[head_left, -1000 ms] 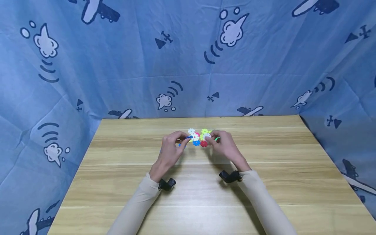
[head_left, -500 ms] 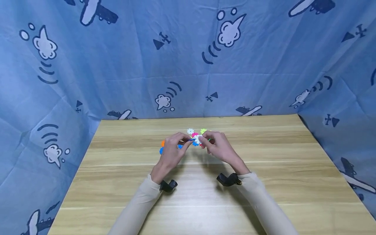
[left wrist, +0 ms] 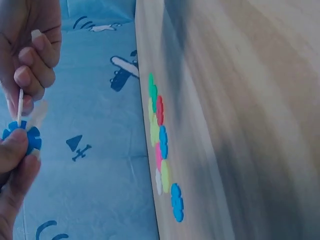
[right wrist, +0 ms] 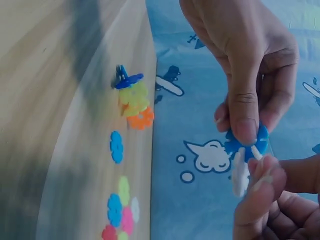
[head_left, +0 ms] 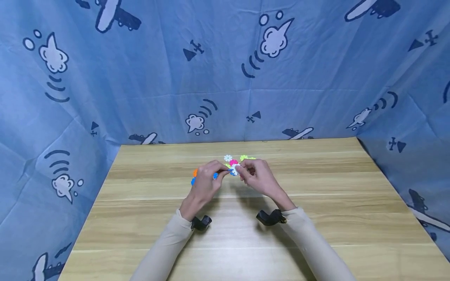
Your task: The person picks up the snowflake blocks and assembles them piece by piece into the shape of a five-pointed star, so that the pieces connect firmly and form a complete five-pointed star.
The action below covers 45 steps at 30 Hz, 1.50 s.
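Flower-shaped notched plastic discs are in both hands, above the table. My left hand [head_left: 204, 182] pinches a blue disc [left wrist: 34, 141] between thumb and finger. My right hand [head_left: 263, 179] pinches a white disc [left wrist: 20, 107], seen edge-on in the left wrist view, its edge right at the blue disc's rim. A second white disc [right wrist: 240, 175] juts from the blue one in the right wrist view. The fingertips hide part of where the discs meet.
Loose discs lie flat on the table beyond the hands: pink [right wrist: 127, 220], white [head_left: 227, 157], yellow-green [head_left: 244, 157], red [left wrist: 160, 110] and several others. Left of them, blue, yellow and orange discs [right wrist: 141, 118] form a cluster. A blue patterned curtain [head_left: 225, 78] stands behind the table.
My right hand has moved left, bringing its white disc against the blue disc in my left hand. The left hand has stayed nearly in place.
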{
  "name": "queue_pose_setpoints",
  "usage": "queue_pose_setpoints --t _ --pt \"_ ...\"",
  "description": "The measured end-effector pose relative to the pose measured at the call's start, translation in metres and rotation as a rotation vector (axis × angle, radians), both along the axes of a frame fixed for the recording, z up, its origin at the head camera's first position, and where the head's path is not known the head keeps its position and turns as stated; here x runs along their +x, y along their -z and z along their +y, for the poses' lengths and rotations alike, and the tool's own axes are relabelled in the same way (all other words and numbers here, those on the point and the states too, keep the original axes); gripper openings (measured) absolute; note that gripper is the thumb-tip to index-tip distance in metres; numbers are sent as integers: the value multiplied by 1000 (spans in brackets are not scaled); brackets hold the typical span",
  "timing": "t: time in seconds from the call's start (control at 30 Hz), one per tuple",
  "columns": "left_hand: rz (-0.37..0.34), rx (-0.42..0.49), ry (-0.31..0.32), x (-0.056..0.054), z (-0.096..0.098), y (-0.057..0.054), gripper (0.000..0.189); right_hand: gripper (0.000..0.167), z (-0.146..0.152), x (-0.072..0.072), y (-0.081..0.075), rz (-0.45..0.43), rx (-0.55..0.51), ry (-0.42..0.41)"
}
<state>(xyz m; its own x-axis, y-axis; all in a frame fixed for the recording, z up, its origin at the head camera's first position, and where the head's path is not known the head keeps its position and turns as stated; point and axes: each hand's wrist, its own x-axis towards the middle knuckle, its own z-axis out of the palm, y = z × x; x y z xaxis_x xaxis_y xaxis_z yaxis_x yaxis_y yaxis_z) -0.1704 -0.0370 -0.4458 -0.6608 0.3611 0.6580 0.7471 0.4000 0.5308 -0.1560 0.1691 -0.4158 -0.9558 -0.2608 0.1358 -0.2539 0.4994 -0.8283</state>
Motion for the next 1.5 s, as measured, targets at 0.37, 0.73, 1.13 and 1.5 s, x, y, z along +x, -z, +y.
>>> queue_pose_setpoints --t 0.37,0.73,1.13,1.5 --pt "36 -9 67 -6 -6 1 3 30 -4 0 1 -14 -26 -25" --pt "-30 -39 44 -5 -11 3 8 30 -4 -1 9 -84 -63 -4" --pt "-405 -24 -125 1 -53 16 14 30 24 -10 18 -111 10 107" --pt "-597 -162 -147 11 -87 27 10 31 45 -19 27 -185 46 155"
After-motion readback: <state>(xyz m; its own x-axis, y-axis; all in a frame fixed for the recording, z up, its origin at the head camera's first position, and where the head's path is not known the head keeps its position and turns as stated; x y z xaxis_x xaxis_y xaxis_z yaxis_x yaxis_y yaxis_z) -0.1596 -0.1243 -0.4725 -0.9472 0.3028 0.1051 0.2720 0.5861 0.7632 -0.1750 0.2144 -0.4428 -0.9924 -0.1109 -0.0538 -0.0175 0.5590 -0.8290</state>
